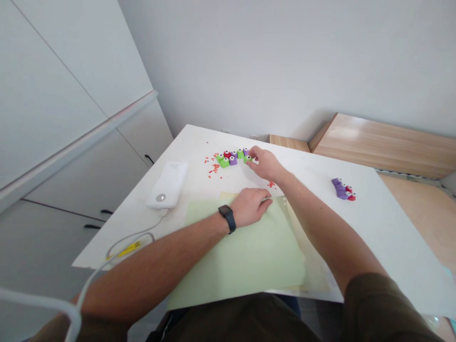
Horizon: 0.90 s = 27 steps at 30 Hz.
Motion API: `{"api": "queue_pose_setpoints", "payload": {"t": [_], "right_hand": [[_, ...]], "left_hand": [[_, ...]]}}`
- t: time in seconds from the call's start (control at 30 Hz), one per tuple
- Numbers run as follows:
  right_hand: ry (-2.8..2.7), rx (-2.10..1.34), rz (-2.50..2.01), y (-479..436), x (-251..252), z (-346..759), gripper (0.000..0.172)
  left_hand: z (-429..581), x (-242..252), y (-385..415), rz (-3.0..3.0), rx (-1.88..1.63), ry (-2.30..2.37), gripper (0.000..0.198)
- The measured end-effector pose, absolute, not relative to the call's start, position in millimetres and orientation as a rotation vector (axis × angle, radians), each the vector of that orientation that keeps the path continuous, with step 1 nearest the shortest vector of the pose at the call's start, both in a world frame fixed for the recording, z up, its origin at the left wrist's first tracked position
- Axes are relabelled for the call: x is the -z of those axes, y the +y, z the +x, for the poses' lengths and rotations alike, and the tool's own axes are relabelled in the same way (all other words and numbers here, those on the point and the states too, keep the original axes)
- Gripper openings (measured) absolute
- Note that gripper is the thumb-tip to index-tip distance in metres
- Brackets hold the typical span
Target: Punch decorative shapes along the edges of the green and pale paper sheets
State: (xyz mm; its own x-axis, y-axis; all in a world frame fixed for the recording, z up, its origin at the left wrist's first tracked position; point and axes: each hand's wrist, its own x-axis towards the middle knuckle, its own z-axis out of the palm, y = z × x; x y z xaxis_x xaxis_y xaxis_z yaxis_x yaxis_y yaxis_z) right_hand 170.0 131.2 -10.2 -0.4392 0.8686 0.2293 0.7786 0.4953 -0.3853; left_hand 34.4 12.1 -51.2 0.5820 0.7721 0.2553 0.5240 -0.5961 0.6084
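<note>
My right hand [264, 164] reaches to the far side of the white table [374, 228], its fingers closed on a small green punch [247, 159] at the right end of a cluster of green, purple and red punches with googly eyes [230, 158]. My left hand [251, 205], with a black watch on the wrist, rests fingers curled on the far edge of a pale green paper sheet [245, 256], which lies over a cream sheet. Small red paper bits [214, 168] are scattered by the cluster.
A white power bank [167, 185] with a cable lies at the left of the table. A second small group of purple and red punches [344, 189] sits at the right. White cabinets stand left; a wooden surface [384, 140] lies behind right.
</note>
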Motion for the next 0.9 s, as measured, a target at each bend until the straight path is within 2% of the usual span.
{"api": "queue_pose_setpoints", "payload": {"t": [0.1,0.3,0.43,0.53,0.7,0.9], "right_hand": [[-2.116,-0.515,-1.302,115,-5,191,0.021],[-1.706,-0.864,-1.225,63,-19,246,0.033],[-1.636,-1.027,-1.268,22,-13,271,0.040],[-1.600,-1.105,-1.306,2,-2,280,0.038],[-1.496,-1.282,-1.175,-8,17,287,0.034],[-1.384,-1.429,-1.128,-15,19,289,0.040]], "left_hand": [[34,52,12,2.328,-0.705,1.039,0.026],[33,51,13,2.290,-0.716,1.038,0.024],[32,51,14,2.260,-0.731,1.043,0.023],[33,50,14,2.231,-0.747,1.060,0.021],[29,43,14,2.184,-0.789,1.097,0.021],[20,34,18,2.153,-0.839,1.140,0.022]]}}
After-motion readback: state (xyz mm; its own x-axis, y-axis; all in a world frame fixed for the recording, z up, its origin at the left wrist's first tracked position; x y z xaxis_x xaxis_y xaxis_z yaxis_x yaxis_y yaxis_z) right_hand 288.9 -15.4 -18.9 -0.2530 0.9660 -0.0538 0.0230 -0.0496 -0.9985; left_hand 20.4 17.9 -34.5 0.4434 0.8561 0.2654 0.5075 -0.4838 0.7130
